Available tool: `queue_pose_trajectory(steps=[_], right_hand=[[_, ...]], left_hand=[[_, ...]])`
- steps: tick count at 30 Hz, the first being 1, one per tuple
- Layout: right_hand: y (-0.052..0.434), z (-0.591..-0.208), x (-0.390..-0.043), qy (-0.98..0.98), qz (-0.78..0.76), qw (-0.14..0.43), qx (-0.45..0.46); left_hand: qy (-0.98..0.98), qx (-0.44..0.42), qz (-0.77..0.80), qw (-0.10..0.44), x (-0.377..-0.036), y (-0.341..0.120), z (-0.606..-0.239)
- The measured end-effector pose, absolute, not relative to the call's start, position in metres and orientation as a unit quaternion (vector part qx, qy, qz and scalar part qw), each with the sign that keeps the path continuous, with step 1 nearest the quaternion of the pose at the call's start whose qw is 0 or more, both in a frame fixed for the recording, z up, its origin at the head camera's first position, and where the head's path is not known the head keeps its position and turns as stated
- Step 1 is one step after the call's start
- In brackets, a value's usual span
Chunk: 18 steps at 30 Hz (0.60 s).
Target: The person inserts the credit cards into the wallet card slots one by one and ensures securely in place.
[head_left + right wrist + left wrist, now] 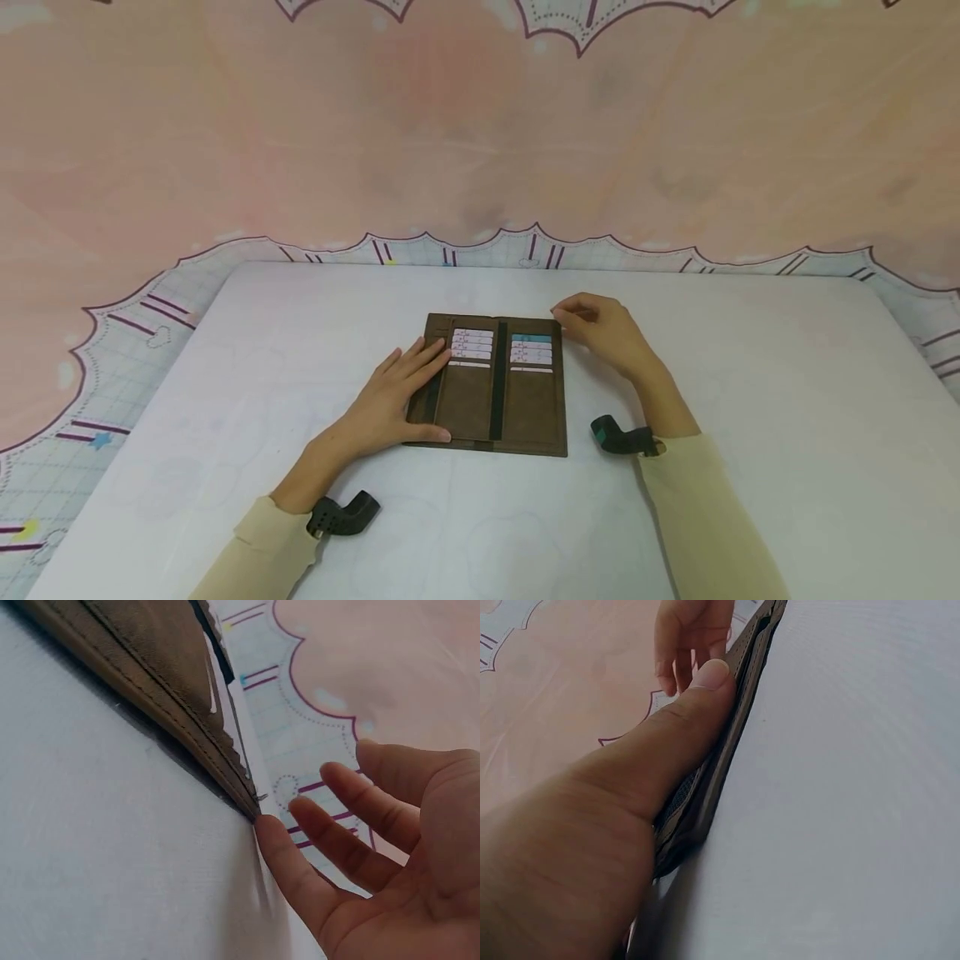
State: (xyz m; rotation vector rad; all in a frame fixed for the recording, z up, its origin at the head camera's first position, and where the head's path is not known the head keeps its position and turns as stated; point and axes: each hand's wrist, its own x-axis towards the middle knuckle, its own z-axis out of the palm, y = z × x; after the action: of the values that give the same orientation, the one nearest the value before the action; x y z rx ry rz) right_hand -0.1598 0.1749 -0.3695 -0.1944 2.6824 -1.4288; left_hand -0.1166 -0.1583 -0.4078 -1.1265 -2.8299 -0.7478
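Note:
A brown bifold wallet (pixel 467 400) lies unfolded on the white table, card slots facing up. Cards (pixel 471 343) with pale printed edges fill the slots of the left panel; similar cards (pixel 531 350) sit in the right panel, the topmost one blue. My left hand (pixel 393 396) rests on the wallet's left side with fingers spread, its thumb (pixel 712 675) along the near edge. At the far right corner is my right hand (pixel 600 329), fingers loosely bent with nothing between them. In the right wrist view its little finger (pixel 277 836) is right at the wallet's corner.
The white table (pixel 750 375) extends around the wallet on every side. Behind it hangs a peach patterned cloth (pixel 450 150) with a scalloped border. A black wrist camera (pixel 345 513) is strapped on the left wrist, another black camera (pixel 622 435) on the right.

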Motion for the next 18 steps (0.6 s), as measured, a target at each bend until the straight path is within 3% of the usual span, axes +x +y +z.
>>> queue_pose_trajectory(steps=[10,18], right_hand=[[0.174,-0.375,-0.161,0.875,-0.479,0.039,-0.061],[0.187,-0.358,-0.153,0.915,-0.395,0.016,-0.085]], left_hand=[[-0.904,-0.354,-0.24,0.004,-0.115,-0.155,-0.409],[-0.909,-0.331,-0.251,-0.011,-0.114,-0.152,-0.402]])
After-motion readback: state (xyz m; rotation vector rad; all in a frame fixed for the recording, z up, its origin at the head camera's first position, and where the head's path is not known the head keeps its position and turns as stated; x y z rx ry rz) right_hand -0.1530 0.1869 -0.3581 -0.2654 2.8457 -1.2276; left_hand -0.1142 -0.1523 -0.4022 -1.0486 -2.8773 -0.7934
